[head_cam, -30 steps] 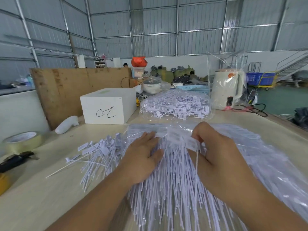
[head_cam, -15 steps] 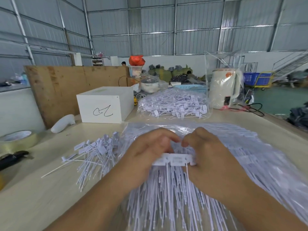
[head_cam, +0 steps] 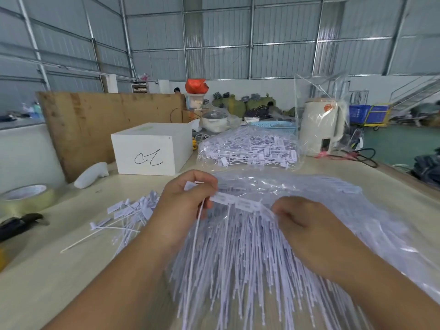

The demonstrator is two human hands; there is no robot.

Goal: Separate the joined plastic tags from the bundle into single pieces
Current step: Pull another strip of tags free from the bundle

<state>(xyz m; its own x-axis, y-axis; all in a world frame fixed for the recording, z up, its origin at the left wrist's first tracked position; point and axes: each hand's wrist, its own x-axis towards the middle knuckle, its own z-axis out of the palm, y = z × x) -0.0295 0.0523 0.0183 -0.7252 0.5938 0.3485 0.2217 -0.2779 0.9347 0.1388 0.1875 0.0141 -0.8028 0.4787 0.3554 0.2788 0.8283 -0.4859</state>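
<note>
A big bundle of white plastic tags point(head_cam: 250, 270) lies on the table in front of me, partly in a clear bag. Both hands hold a short joined strip of tags point(head_cam: 238, 203) above it. My left hand point(head_cam: 188, 203) pinches the strip's left end, with one tag's long tail hanging down from the fingers. My right hand point(head_cam: 300, 225) pinches the strip's right end. A loose pile of single tags point(head_cam: 128, 213) lies to the left of my left hand.
A clear bag of more tags point(head_cam: 247, 148) sits behind the bundle. A white box point(head_cam: 150, 148) stands at the back left, a white kettle point(head_cam: 321, 127) in plastic at the back right. A tape roll point(head_cam: 26, 198) and a black tool point(head_cam: 19, 225) lie at the left edge.
Both hands lifted a joined strip off the bundle. They have since drawn apart, the left hand moving up and left with the strip's end tag.
</note>
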